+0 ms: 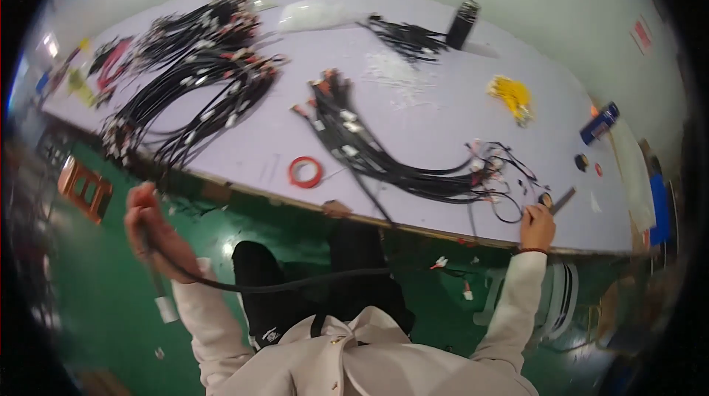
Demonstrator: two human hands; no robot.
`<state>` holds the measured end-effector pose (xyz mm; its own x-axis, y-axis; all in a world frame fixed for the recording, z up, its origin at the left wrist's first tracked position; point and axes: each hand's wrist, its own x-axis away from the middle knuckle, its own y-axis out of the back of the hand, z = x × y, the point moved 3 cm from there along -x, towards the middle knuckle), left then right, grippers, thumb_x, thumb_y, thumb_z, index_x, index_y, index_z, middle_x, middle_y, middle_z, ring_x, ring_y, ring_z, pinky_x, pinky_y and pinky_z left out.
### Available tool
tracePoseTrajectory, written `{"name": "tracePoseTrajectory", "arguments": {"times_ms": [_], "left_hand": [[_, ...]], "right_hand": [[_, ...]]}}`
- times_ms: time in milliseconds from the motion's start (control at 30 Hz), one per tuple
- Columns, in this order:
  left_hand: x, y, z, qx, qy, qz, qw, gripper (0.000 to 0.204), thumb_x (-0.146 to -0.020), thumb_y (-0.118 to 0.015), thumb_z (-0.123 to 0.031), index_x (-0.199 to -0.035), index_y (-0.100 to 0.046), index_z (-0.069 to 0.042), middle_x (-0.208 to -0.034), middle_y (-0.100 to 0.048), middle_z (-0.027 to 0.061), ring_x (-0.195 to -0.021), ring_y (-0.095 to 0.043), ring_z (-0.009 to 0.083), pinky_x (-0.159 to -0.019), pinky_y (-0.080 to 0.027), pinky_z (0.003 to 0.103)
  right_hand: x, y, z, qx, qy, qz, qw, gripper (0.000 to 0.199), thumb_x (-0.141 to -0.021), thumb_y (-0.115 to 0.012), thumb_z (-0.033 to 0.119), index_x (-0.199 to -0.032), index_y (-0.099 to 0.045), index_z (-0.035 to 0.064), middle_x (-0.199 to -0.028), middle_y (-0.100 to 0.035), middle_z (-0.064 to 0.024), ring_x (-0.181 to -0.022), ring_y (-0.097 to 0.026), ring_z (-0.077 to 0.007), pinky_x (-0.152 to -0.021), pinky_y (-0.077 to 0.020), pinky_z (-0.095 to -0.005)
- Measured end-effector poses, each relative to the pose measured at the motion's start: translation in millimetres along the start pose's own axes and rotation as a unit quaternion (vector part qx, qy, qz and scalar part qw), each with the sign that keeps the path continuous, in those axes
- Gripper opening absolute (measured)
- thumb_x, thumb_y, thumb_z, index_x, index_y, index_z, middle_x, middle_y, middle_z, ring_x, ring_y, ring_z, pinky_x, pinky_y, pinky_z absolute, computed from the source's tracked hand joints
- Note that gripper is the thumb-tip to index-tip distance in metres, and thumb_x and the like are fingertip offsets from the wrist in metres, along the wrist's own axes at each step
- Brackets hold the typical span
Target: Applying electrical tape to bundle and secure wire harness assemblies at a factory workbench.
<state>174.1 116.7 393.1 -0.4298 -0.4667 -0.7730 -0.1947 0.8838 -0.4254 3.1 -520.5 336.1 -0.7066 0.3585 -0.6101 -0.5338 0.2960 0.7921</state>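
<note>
My left hand (148, 230) is raised off to the left, below the table's front edge, closed around a black cable (295, 284) that runs across my lap toward the table. A white connector (166, 309) dangles from the cable below that hand. My right hand (538, 224) rests at the table's front edge, its fingers on a small round part and a thin dark tool (563, 200). Just left of it lies a bundle of black wire harnesses (384, 163) with white and orange connectors.
A pale table (413, 100) carries a large pile of black harnesses (199, 78), a red tape ring (305, 172), yellow parts (511, 94), a black cylinder (463, 23) and a blue object (599, 123). The floor (103, 307) is green, with an orange frame (85, 188) at left.
</note>
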Motion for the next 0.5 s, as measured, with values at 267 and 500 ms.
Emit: {"name": "tracePoseTrajectory", "arguments": {"times_ms": [267,500], "left_hand": [[32,95,-1,0.200,0.137,-0.207,0.948,0.008,-0.088,-0.058,-0.009,-0.095,-0.062,-0.008,-0.124,-0.053,0.0149,-0.112,-0.055,0.0277,-0.096,-0.047,0.038],[55,132,-14,0.279,0.252,-0.241,0.895,0.013,-0.089,-0.057,-0.011,-0.100,-0.062,-0.009,-0.123,-0.055,0.0112,-0.112,-0.055,0.0236,-0.093,-0.049,0.032]], "right_hand": [[-2,-26,-28,-0.001,-0.026,0.073,0.997,0.026,-0.077,-0.063,0.023,-0.094,-0.065,0.0046,-0.102,-0.062,-0.0141,-0.102,-0.055,-0.0324,-0.086,-0.0441,-0.0401],[-9,93,131,-0.282,-0.040,-0.027,0.958,0.036,-0.080,-0.058,0.013,-0.112,-0.057,-0.0020,-0.115,-0.056,-0.0157,-0.102,-0.055,-0.0268,-0.089,-0.0435,-0.0345]]}}
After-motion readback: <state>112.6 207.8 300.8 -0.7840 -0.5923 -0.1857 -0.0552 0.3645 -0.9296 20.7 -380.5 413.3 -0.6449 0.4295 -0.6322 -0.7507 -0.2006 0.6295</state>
